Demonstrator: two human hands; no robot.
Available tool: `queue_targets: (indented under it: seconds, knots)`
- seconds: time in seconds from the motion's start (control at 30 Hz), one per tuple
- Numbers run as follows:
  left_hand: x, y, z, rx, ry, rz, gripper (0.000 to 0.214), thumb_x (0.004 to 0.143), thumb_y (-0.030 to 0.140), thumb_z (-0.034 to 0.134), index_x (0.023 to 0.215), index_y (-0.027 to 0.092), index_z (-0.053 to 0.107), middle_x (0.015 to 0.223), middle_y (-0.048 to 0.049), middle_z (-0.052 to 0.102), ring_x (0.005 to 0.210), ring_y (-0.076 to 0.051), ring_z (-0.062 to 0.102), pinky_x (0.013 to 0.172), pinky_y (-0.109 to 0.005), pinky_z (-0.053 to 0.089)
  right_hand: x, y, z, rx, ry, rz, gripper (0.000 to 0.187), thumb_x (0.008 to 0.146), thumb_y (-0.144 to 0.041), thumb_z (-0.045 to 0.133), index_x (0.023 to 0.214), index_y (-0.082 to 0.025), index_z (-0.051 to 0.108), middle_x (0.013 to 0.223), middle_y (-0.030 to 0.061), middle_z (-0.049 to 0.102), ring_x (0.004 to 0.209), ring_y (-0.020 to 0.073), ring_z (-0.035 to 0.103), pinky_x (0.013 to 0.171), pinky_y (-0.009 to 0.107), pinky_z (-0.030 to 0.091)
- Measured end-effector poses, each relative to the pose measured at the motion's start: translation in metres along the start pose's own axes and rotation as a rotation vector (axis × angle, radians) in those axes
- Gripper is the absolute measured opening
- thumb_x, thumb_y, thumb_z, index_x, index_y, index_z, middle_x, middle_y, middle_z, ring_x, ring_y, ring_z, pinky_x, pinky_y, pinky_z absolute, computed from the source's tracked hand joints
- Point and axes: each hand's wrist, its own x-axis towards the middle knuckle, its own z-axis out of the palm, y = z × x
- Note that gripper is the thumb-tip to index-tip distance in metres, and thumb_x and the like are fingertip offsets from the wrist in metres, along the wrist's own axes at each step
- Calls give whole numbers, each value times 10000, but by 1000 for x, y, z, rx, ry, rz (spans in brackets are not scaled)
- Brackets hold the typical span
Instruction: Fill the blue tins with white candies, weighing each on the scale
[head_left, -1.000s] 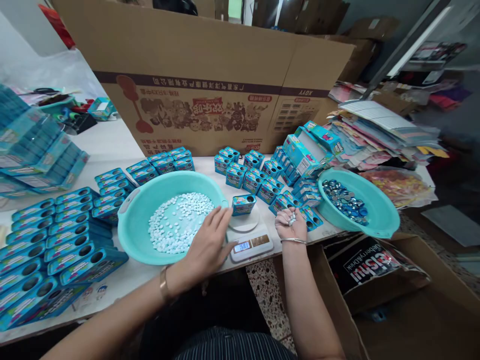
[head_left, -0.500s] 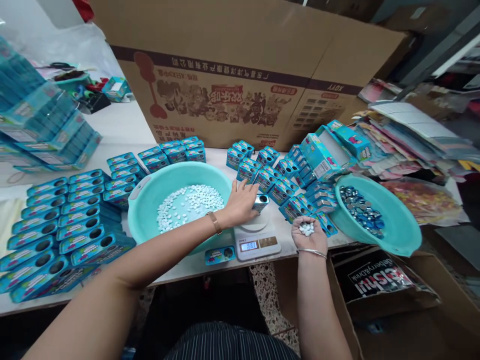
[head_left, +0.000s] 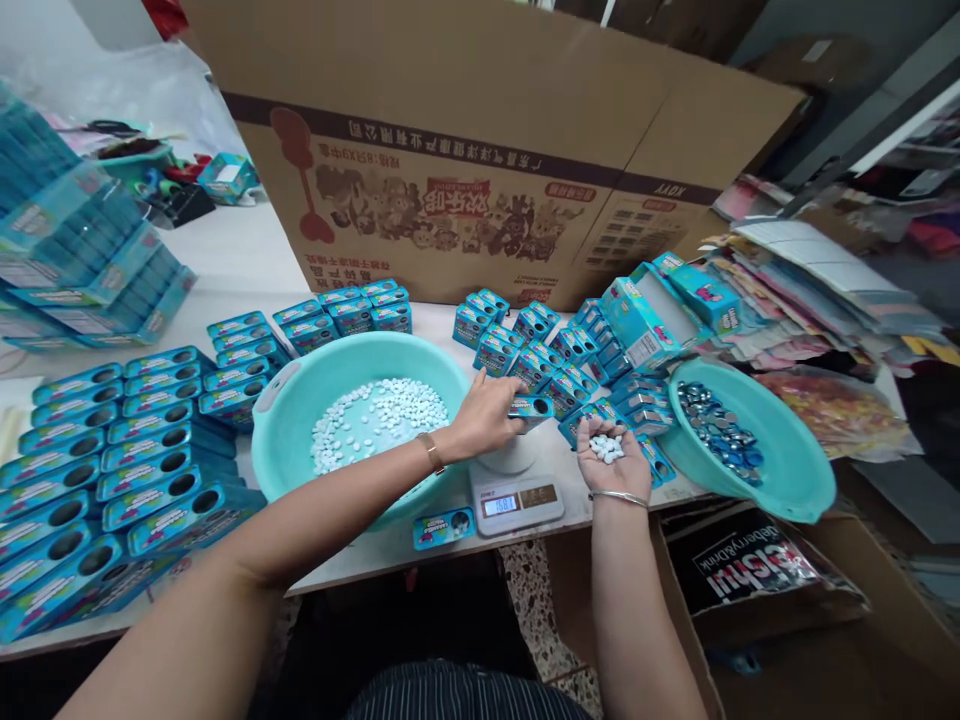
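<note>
My left hand [head_left: 486,412] grips a small blue box [head_left: 531,407] and holds it just above the white kitchen scale [head_left: 516,490], whose display is lit. Palm up to the right of the scale, my right hand [head_left: 611,455] cups a small heap of white tablets [head_left: 605,447]. A teal basin [head_left: 300,400] with many white tablets lies left of the scale. A second teal basin [head_left: 780,470] on the right holds shiny blue round pieces and overhangs the table edge. A flat blue lid [head_left: 444,527] lies at the table's front edge.
Rows of flat blue boxes [head_left: 112,460] cover the left of the table, with stacked ones behind. Small blue boxes [head_left: 517,340] cluster behind the scale. A big printed carton [head_left: 480,170] stands at the back, paper piles [head_left: 810,290] at right, an open carton [head_left: 757,570] on the floor.
My left hand left the tablet basin, took hold of the small box on the scale and raised it off the pan. My right hand turned palm up, showing the tablets.
</note>
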Motion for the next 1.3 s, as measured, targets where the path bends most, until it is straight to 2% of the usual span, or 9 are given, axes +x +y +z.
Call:
queue_targets:
  seconds: [0.1, 0.2, 0.33, 0.43, 0.57, 0.67, 0.9, 1.1, 1.3]
  knots:
    - [-6, 11, -34, -201, 206, 37, 375, 745, 232, 637, 1096, 168, 524, 1102, -57, 621, 1022, -199, 573, 941, -358, 433, -8, 9, 19, 3, -85, 20, 284, 899, -269, 415, 632, -204, 484, 588, -28, 622, 644, 125, 659, 703, 377, 581]
    - [-23, 16, -76, -182, 343, 104, 356, 730, 180, 631, 1075, 169, 546, 1064, -42, 600, 983, -176, 563, 893, -322, 450, -17, 31, 41, -5, -157, 109, 268, 891, -298, 460, 645, -198, 500, 635, -7, 655, 707, 151, 676, 726, 409, 569]
    - [-57, 10, -122, 65, 276, 60, 318, 729, 178, 608, 1046, 182, 601, 947, -23, 555, 873, -168, 555, 811, -319, 473, -34, 80, 68, -13, -232, 264, 257, 878, -332, 515, 662, -193, 497, 693, 11, 681, 736, 158, 679, 722, 389, 551]
    - [-79, 5, -142, 304, 198, 22, 334, 754, 182, 556, 1083, 200, 605, 944, -33, 529, 827, -170, 556, 752, -307, 477, -50, 127, 85, -29, -239, 424, 280, 896, -343, 488, 659, -195, 469, 688, 13, 674, 701, 164, 672, 681, 376, 541]
    - [-91, 5, -152, 696, -81, 24, 265, 730, 74, 476, 931, 158, 626, 905, -74, 537, 786, -193, 550, 692, -318, 460, -73, 185, 105, -18, -209, 665, 318, 941, -346, 378, 673, -194, 458, 627, 2, 630, 565, 152, 614, 569, 330, 514]
    - [-91, 4, -154, 869, -262, 38, 256, 713, 9, 427, 828, 140, 615, 874, -94, 542, 747, -202, 542, 662, -335, 443, -87, 211, 116, 29, -210, 760, 368, 958, -337, 308, 639, -193, 422, 527, -23, 549, 463, 132, 532, 491, 275, 470]
    - [-93, 4, -162, 948, -324, 9, 302, 689, -29, 420, 819, 140, 634, 860, -100, 548, 739, -204, 536, 667, -342, 433, -100, 217, 128, 50, -228, 785, 358, 956, -305, 297, 627, -196, 387, 489, -34, 502, 423, 116, 479, 452, 228, 415]
    - [-95, 6, -159, 993, -360, -9, 366, 710, -25, 418, 934, 146, 652, 895, -106, 559, 801, -227, 563, 689, -350, 437, -101, 217, 132, 48, -180, 792, 330, 954, -301, 317, 653, -194, 402, 542, -17, 556, 465, 126, 538, 488, 253, 457]
    - [-88, 11, -162, 1047, -381, -77, 303, 750, 16, 418, 911, 144, 641, 915, -104, 550, 810, -228, 575, 693, -343, 428, -102, 209, 130, 46, -182, 803, 320, 951, -303, 325, 665, -192, 418, 558, -13, 574, 471, 136, 558, 506, 284, 480]
